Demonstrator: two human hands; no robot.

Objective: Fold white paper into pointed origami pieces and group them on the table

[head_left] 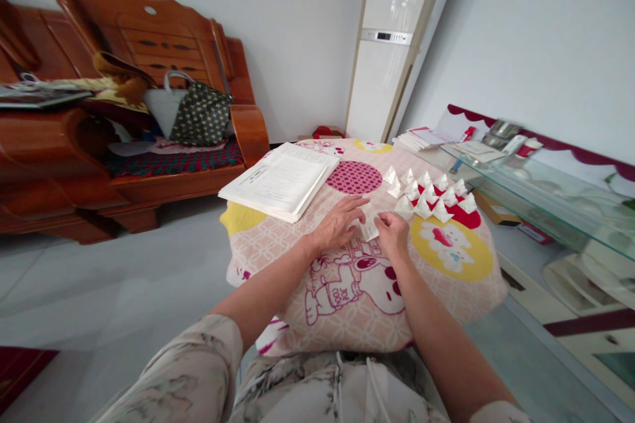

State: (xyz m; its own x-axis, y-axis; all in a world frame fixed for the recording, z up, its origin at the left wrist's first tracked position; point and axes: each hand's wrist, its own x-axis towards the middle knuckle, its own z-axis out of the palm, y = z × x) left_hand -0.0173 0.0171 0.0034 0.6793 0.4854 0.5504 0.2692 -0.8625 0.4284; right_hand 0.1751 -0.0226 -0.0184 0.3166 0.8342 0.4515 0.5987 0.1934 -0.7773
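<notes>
A small piece of white paper lies on the patterned tablecloth between my hands. My right hand pinches its right edge between thumb and fingers. Over its left side is my left hand, fingers stretched out and apart, the fingertips at or just above the paper. Beyond my right hand stand several folded white paper pieces with pointed tops, grouped in rows. To the left, beyond my left hand, rests a stack of printed white sheets.
The patterned tablecloth covers a small table before me. On the right is a glass-topped cabinet with a red-and-white cup and papers. A wooden sofa holding a dark patterned bag stands at left. A tall white air conditioner is behind.
</notes>
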